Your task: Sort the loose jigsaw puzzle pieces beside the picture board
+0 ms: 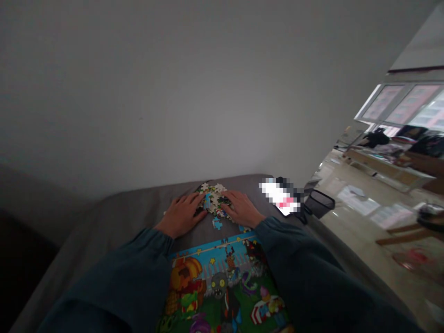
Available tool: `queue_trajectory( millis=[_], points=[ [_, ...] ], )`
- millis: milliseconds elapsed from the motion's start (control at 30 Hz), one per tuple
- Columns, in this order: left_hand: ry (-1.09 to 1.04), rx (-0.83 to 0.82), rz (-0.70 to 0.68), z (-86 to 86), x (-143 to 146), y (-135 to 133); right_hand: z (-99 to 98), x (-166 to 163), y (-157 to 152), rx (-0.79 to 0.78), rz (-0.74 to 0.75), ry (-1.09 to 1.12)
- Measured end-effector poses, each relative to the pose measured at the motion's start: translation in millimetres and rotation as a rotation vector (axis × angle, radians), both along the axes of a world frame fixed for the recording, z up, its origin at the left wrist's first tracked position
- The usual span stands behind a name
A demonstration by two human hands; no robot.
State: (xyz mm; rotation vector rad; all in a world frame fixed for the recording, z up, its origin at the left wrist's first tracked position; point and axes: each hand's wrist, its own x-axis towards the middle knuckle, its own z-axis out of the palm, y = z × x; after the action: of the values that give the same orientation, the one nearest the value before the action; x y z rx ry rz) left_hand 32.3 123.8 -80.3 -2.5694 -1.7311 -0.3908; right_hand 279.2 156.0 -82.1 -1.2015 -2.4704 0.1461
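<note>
A messy heap of small white, blue and green puzzle pieces (pixel 215 198) sits on grey cloth (pixel 135 208). The left hand (pixel 183 214) and right hand (pixel 242 208) touch its two sides, fingers spread; I can't tell if pieces are under them. A bright, colourful cartoon picture (pixel 222 282) lies nearer, between dark blue sleeves (pixel 128 266).

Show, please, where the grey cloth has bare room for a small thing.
The grey cloth is bare farther left of the left hand; a narrow patch lies between right hand and phone. Puzzle pieces crowd the middle, between the hands.
</note>
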Motion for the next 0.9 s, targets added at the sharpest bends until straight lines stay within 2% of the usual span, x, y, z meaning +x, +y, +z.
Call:
queue_trajectory(
  millis=[367,900],
  points=[
    [0.040,0.022,0.008,2.4,0.8,-1.2,-1.4,-0.6,0.0,0.007,0.010,0.020],
    [0.076,-0.027,0.004,5.5,6.9,2.2,0.8,3.5,2.2,-0.034,-0.014,-0.010]
  ],
)
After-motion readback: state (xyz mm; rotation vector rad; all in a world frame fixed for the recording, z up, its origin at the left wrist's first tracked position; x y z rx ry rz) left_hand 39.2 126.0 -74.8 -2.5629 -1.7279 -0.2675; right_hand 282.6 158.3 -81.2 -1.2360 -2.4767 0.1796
